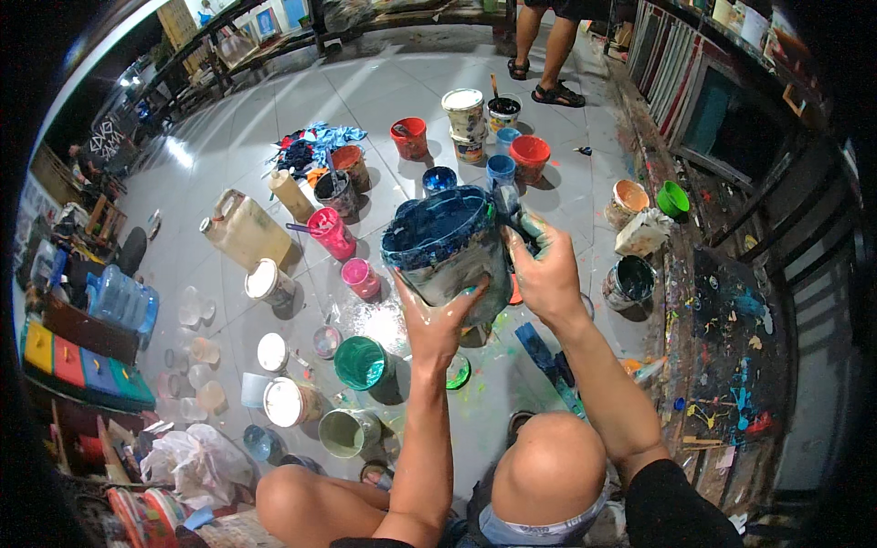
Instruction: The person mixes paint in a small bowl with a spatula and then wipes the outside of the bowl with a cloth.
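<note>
A paint tub [452, 283], its rim smeared dark blue and its inside coated with blue paint, is held up before me, tilted. My left hand [437, 320] grips it from below, thumb and fingers spread round its wall. At the tub's right rim my right hand [546, 269], stained with paint, is closed on a dark blue piece [505, 203] whose kind I cannot make out. Just beyond the tub stand a small blue cup [501, 169] and a blue paint pot [439, 179]. Below it on the floor are a green paint bucket [364, 363] and pink cups [360, 279].
Several tubs and lidded pails [290, 402] stand on the tiled floor [228, 320]. A yellowish jerrycan [245, 228] and blue rags [329, 142] lie left. A person's legs [545, 46] show at the back. Framed screens [717, 105] line the right; a water bottle [123, 300] lies far left.
</note>
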Demonstrator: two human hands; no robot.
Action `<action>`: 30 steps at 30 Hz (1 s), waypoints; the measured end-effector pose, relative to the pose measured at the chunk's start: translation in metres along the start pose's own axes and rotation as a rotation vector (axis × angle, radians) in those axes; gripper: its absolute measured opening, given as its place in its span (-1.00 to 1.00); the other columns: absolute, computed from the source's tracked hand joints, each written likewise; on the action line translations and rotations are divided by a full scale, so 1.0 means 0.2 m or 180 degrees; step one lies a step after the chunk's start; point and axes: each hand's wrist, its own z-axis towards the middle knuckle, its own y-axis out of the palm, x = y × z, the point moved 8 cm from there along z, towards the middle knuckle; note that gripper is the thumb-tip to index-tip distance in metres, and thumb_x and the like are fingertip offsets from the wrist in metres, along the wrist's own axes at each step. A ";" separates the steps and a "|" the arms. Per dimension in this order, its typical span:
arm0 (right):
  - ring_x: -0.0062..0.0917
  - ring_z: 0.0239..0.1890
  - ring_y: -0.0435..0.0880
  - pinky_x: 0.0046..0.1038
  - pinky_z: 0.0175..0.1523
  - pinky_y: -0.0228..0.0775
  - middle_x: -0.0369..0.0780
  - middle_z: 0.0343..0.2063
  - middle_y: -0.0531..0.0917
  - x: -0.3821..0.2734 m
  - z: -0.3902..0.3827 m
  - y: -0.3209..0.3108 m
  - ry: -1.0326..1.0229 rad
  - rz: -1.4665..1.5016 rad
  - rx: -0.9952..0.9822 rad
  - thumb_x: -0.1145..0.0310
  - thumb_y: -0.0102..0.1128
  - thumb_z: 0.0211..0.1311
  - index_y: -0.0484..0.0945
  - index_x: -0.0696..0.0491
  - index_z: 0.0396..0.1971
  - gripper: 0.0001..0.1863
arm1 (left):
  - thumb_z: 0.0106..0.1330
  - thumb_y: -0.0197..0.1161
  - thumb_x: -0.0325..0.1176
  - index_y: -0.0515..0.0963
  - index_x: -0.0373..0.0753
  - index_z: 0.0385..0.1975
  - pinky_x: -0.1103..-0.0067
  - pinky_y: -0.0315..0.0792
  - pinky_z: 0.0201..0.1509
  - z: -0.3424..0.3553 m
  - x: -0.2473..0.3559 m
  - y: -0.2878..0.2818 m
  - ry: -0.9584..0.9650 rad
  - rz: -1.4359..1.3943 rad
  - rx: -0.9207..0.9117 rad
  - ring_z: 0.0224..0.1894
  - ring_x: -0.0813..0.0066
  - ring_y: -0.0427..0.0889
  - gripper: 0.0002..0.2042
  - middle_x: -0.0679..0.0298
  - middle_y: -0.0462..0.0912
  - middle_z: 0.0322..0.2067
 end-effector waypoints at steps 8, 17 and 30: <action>-0.62 -0.21 0.60 -0.54 -0.05 0.44 -0.20 -0.27 0.68 0.00 -0.07 0.04 -0.0271 -0.0103 0.0307 0.62 0.13 0.20 0.54 0.28 -0.09 -0.74 | -0.13 0.55 -0.42 -0.01 -0.33 0.33 0.41 0.40 0.18 0.00 -0.13 -0.11 0.0571 0.0610 0.0505 0.08 0.20 0.52 0.01 0.01 0.45 0.07; -0.16 -0.12 0.67 -0.32 0.02 0.46 -0.02 -0.19 0.65 -0.09 -0.14 0.06 -0.0833 -0.0748 0.0540 0.68 0.16 -0.01 0.58 0.25 -0.14 -0.66 | -0.17 0.56 -0.41 -0.02 -0.32 0.35 0.40 0.35 0.24 -0.03 -0.10 -0.10 0.0526 0.0913 0.0733 0.12 0.20 0.48 0.04 0.01 0.41 0.12; -0.26 -0.03 0.65 -0.30 0.12 0.45 -0.08 -0.15 0.66 -0.15 -0.17 0.15 -0.1063 -0.0497 -0.0382 0.74 0.05 -0.19 0.66 0.18 -0.23 -0.58 | -0.05 0.49 -0.50 0.03 -0.31 0.31 0.42 0.37 0.22 0.03 -0.13 -0.15 0.0372 0.0747 0.0753 0.10 0.28 0.49 -0.09 0.09 0.42 0.10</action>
